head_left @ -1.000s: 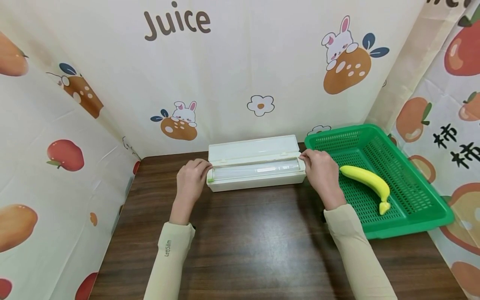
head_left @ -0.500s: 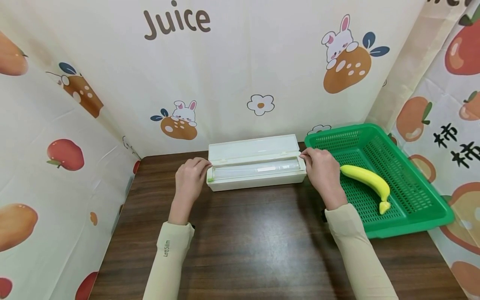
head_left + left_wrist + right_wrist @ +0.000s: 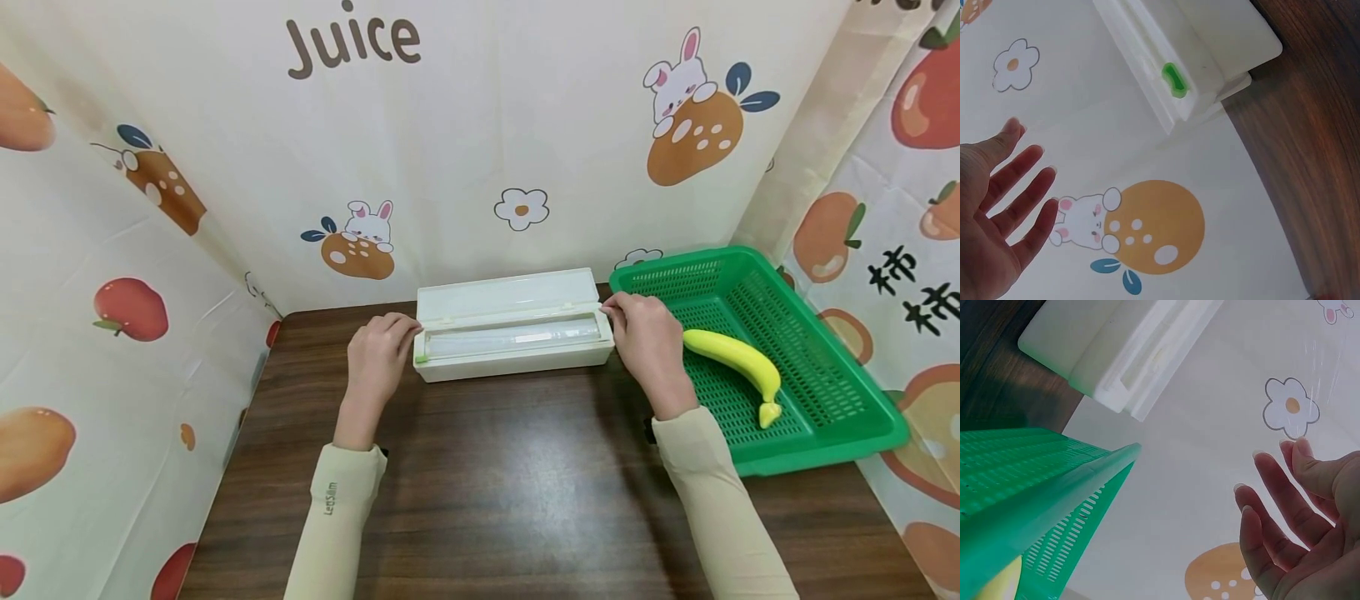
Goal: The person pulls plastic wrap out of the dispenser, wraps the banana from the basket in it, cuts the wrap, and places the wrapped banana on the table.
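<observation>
Near 2 ends of white box (image 3: 517,367), hands (image 3: 377,358) pinch clear film (image 3: 1314,370).

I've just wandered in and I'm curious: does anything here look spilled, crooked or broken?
Nothing looks spilled or broken. The green basket sits at an angle to the white box, so it looks slightly crooked, but the banana lies inside it. The box's open lid exposes a clear roll, which seems ordinary.

Between the forearms (image 3: 716,496), the table (image 3: 510,475) offers passage — the white box (image 3: 517,365) blocks ahead, the green basket (image 3: 817,461) rightward.
</observation>
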The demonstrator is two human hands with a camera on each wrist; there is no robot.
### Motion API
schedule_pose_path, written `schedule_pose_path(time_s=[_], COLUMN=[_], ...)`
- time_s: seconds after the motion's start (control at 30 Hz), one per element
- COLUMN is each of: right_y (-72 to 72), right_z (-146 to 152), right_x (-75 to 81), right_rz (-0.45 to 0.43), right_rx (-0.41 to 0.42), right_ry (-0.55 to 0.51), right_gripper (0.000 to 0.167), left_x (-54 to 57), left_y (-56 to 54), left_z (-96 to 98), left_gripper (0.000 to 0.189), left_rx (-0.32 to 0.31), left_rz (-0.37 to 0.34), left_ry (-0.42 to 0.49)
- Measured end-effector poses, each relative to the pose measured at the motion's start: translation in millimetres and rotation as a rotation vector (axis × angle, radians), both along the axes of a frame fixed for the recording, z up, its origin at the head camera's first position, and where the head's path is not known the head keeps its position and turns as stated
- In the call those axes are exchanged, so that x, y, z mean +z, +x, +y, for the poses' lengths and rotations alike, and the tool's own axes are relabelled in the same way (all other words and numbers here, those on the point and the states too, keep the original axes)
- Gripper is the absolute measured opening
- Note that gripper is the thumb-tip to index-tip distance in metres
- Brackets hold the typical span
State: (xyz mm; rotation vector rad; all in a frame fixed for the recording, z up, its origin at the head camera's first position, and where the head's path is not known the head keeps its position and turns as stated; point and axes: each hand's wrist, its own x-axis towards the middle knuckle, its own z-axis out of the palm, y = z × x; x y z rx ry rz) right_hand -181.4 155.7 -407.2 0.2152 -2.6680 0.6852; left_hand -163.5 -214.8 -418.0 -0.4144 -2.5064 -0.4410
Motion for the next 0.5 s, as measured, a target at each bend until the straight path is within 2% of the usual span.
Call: schedule_pose_path(time_s=[0.5], right_y=[3.5], right_z=[0.3], right_x=[6.6], right_rz=[0.013], right_rx=[-0.003], right_ry=[-0.010], right_gripper=[0.015], left_x=[9.5], left_y=[3.2], left_z=[0.7], left_gripper=[0.012], left_rx=[-0.003], left_rz=[0.012], left_ry=[-0.007])
